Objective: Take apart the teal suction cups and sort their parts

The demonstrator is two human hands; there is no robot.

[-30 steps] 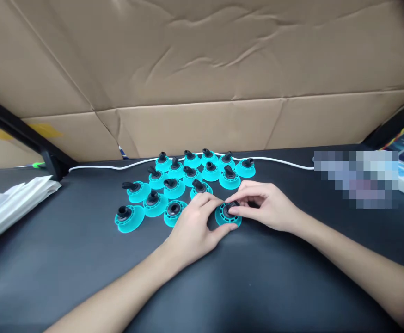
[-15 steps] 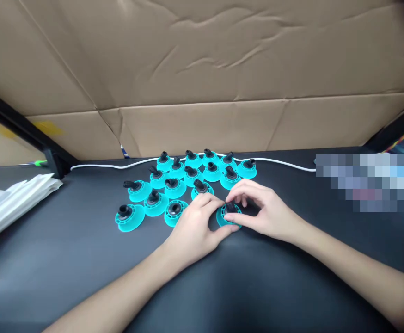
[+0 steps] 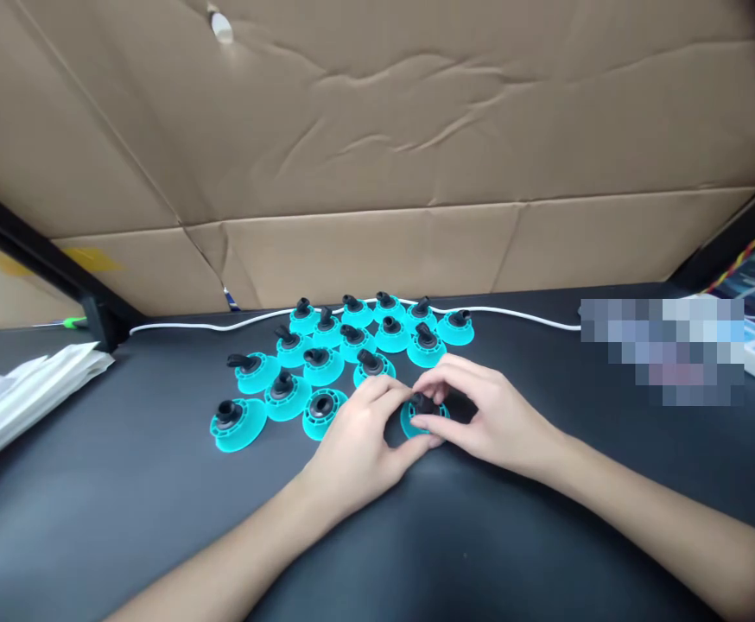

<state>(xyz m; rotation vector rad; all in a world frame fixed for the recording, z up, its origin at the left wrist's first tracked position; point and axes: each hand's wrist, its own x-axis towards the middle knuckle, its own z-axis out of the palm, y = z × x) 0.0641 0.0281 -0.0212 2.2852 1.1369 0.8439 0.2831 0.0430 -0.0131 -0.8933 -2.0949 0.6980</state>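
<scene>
Head view: our left grip (image 3: 359, 439) holds one turquoise base (image 3: 407, 422); atop this base, our right grip (image 3: 486, 408) pinches the black nozzle (image 3: 424, 403).

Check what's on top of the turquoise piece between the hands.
On the turquoise piece sits a black fitting, held by the right hand. Its near lower side is hidden behind that hand's thumb.

The dark worktop (image 3: 513, 561) carries a cluster of turquoise cups (image 3: 244, 432) topped with black fittings (image 3: 227, 412), a separate cup (image 3: 409, 420) to their front right, a white cable (image 3: 215, 327) running behind, and pale flat packets (image 3: 28, 397) at left.
</scene>
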